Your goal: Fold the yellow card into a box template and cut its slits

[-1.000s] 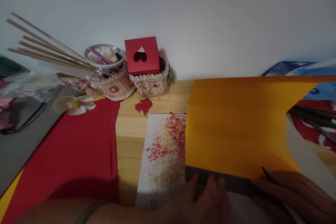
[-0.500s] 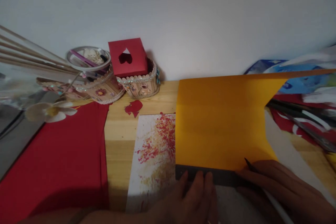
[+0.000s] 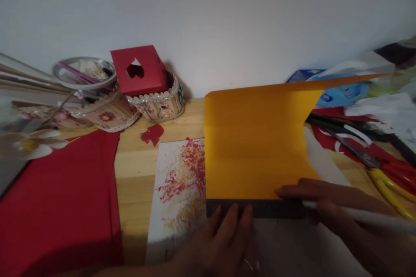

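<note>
A folded sheet of yellow-orange card (image 3: 255,147) stands partly curled up, its near edge running along a dark ruler (image 3: 263,208). My left hand (image 3: 224,236) rests on the ruler with its fingers apart, pressing from the near side. In my right hand (image 3: 344,212) is a slim pen-like tool with a white handle (image 3: 364,215); its tip is hidden, so its exact kind is unclear. The right index finger reaches onto the card just beyond the ruler. Beneath lies a white board (image 3: 182,186) with red and gold specks.
Red card sheets (image 3: 71,190) lie at left, near a white artificial flower (image 3: 29,143). A red box with a heart cutout (image 3: 139,73) sits in a decorated basket (image 3: 159,106). A red scrap (image 3: 152,134) lies nearby. Scissors with yellow-and-red handles (image 3: 386,181) are at right.
The view has shifted slightly right. My right hand has turned, so the tool now lies flatter and its dark tip no longer shows. The left hand stays on the ruler.
</note>
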A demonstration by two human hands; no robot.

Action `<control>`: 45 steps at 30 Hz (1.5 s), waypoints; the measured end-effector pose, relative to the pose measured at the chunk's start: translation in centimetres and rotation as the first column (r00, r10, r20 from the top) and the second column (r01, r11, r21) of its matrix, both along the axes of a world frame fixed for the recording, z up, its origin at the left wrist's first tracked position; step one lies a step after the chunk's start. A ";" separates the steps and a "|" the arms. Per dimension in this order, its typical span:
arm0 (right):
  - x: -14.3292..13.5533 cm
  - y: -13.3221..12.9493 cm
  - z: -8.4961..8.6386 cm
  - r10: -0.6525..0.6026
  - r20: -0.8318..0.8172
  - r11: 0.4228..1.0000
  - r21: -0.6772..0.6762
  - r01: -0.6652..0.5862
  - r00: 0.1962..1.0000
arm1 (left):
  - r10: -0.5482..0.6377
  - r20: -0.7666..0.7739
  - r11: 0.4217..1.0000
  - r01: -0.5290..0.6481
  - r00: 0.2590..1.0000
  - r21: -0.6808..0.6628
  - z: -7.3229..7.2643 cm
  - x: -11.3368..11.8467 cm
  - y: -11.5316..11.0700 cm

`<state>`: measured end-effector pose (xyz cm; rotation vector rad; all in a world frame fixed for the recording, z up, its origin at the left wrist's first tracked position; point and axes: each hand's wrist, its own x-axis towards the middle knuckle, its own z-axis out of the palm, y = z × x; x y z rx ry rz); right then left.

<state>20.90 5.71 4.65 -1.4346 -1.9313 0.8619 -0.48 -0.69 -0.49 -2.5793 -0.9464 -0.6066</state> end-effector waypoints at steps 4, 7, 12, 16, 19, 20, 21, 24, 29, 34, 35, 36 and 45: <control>-3.3 1.2 0.4 0.010 -0.144 0.968 -0.248 -0.046 0.989 | -0.018 0.034 1.000 0.018 0.999 0.003 0.5 0.0 0.2; -4.3 1.3 -0.6 0.005 -0.154 0.965 -0.260 -0.045 0.988 | -0.026 0.004 1.000 0.026 1.000 -0.004 0.4 -0.1 0.2; -3.5 0.7 -1.6 0.050 -0.085 0.984 -0.169 -0.064 0.995 | -0.025 -0.013 1.000 0.025 1.000 -0.012 0.2 -0.2 0.0; -3.5 0.6 -1.5 0.086 -0.074 0.979 -0.177 -0.098 0.993 | -0.031 -0.009 0.999 0.031 0.999 -0.025 0.5 -0.3 0.1; -3.7 0.7 -1.4 0.086 -0.073 0.979 -0.180 -0.098 0.994 | -0.027 0.015 0.999 0.028 1.000 -0.026 0.7 -0.2 0.1; -3.8 0.7 -1.4 0.088 -0.069 0.978 -0.183 -0.099 0.994 | -0.025 0.025 0.999 0.025 0.999 -0.025 0.7 -0.2 0.0; -3.8 0.8 -1.4 0.093 -0.064 0.977 -0.186 -0.104 0.994 | -0.022 0.031 0.999 0.023 0.999 -0.024 0.6 -0.2 0.0; -3.7 0.8 -1.4 0.116 -0.041 0.973 -0.196 -0.122 0.992 | -0.028 0.021 0.999 0.029 0.999 -0.034 0.6 -0.2 0.0; -3.6 0.6 -1.5 0.128 -0.003 0.972 -0.198 -0.126 0.992 | -0.034 -0.017 0.998 0.033 0.999 -0.051 0.6 -0.4 0.0; -3.8 0.8 -1.5 0.132 0.017 0.971 -0.204 -0.126 0.991 | -0.026 -0.016 0.999 0.025 1.000 -0.036 0.5 -0.4 -0.1; -3.8 0.8 -1.5 0.139 0.016 0.969 -0.209 -0.133 0.990 | -0.030 -0.018 0.999 0.029 0.999 -0.037 0.6 -0.4 0.0; -3.8 0.8 -1.5 0.144 0.016 0.967 -0.213 -0.137 0.989 | -0.038 -0.024 0.999 0.037 0.999 -0.040 0.6 -0.4 0.0; -3.9 0.7 -1.6 0.086 -0.011 0.981 -0.175 -0.086 0.996 | -0.036 -0.033 0.998 0.035 0.999 -0.044 0.7 -0.4 0.0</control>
